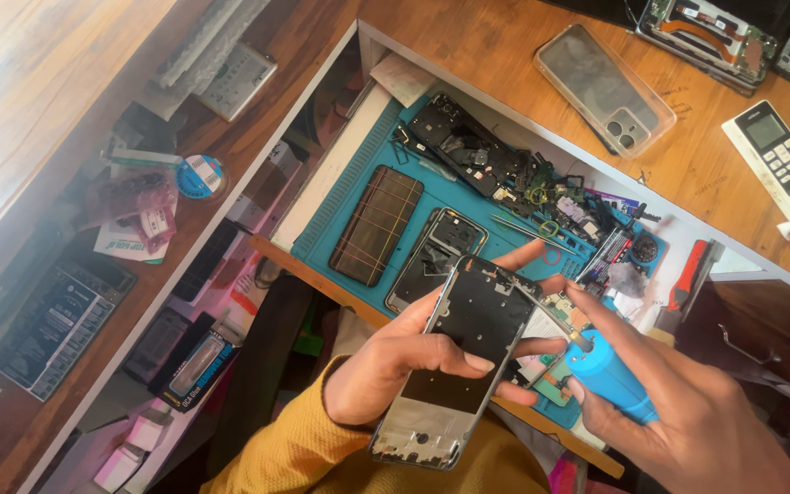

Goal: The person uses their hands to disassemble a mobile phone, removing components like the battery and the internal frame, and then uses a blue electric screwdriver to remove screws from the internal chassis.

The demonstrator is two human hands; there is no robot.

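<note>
Left hand: the left hand point(395, 361) grips the opened phone frame point(454, 361) from the side, thumb laid across its dark inner face.
Phone frame: held tilted above the lap, just in front of the blue work mat point(363, 169).
Right hand: the right hand point(688, 412) is wrapped around a blue screwdriver point(607, 373), whose thin tip meets the frame's upper right edge.
Mat: carries a dark phone panel point(377, 224), another phone frame point(436, 256) and loose parts.
Table: the wooden table point(496, 41) holds a clear phone case point(603, 87) and a white remote point(776, 155).

Packages, labels and a screen around your tabletop

You see a black-and-blue carton point(196, 360) lower left, a round blue-white label point(200, 174) on the shelf, and the white remote's grey screen point(765, 129) at upper right.
</note>
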